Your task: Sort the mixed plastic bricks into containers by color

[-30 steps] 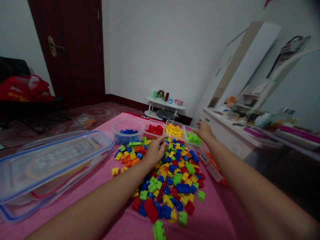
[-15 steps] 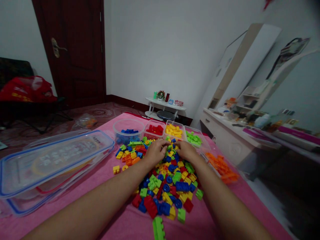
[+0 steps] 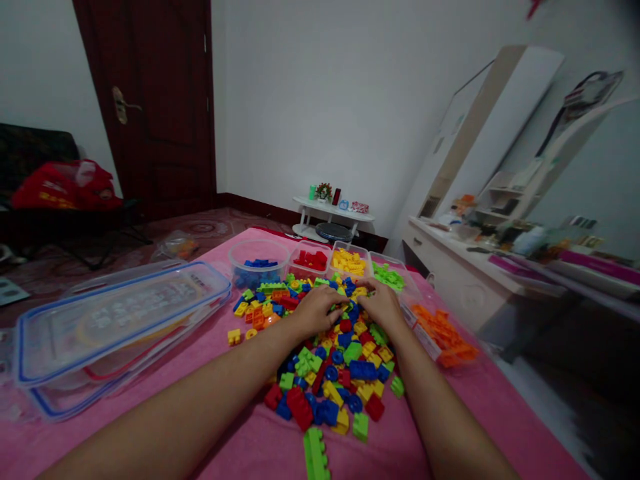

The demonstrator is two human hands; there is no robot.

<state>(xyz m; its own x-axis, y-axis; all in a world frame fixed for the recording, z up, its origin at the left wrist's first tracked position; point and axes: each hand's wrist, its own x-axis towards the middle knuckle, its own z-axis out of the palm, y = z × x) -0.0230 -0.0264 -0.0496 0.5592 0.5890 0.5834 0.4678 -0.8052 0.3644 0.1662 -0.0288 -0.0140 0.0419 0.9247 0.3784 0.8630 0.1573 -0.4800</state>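
A pile of coloured plastic bricks point(image 3: 330, 360) lies on the pink cloth point(image 3: 200, 400). Both of my hands rest on its far part, close together. My left hand point(image 3: 316, 311) has its fingers curled into the bricks. My right hand point(image 3: 380, 305) is curled too, beside it. What either hand grips is hidden. Behind the pile stand clear tubs: blue bricks point(image 3: 257, 263), red bricks point(image 3: 310, 260), yellow bricks point(image 3: 349, 261), green bricks point(image 3: 387, 275). An orange-brick tub point(image 3: 443, 328) sits at the right.
Stacked clear lids with blue rims point(image 3: 115, 320) lie at the left on the cloth. A green brick point(image 3: 315, 457) lies near the front edge. A white dresser point(image 3: 450, 267) stands right of the bed. A dark door point(image 3: 150, 100) and a small white shelf point(image 3: 333, 210) are beyond.
My right hand came back from the green tub to the pile beside my left hand. Both hands have since shifted slightly among the bricks.
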